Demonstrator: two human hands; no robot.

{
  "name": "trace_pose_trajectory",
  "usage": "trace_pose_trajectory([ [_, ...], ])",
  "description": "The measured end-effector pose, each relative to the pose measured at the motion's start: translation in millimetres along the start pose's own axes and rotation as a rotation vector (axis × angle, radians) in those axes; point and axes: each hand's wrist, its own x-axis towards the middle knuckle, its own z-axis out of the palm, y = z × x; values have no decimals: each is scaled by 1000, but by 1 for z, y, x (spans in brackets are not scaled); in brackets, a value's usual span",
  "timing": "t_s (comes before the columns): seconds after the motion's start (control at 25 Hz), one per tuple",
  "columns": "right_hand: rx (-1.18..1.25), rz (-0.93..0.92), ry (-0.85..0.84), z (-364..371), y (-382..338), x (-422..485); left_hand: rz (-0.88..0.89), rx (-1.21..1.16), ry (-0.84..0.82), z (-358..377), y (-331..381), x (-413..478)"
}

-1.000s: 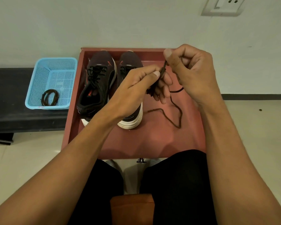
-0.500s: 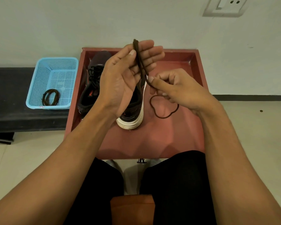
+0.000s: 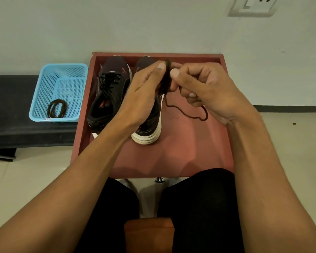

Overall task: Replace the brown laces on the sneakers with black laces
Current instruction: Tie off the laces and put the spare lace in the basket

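Fingers of left hand [image 3: 142,88] and right hand [image 3: 206,88] pinch brown lace [image 3: 166,79] near tray [image 3: 199,56] rim

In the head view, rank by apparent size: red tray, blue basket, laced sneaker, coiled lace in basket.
1. red tray
2-3. blue basket and laced sneaker: about alike, sneaker partly hidden, not ranked
4. coiled lace

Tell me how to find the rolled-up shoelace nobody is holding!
Look left of the red tray holding the sneakers, to the black bench. A blue basket sits on it, and the lace lies in its near end. It is wound into a small coil, while the other lace trails loose over the tray.
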Motion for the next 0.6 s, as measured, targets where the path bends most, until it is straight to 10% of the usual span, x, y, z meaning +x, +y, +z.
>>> trace_pose_trajectory([
  [0.36, 2, -114, 396, -5, 2, 3, -76, -2, -209, 12, 9, -8],
  [0.6, -79, 16, 331, -6, 19, 8, -75, -364, -222, 9, 14, -5],
])
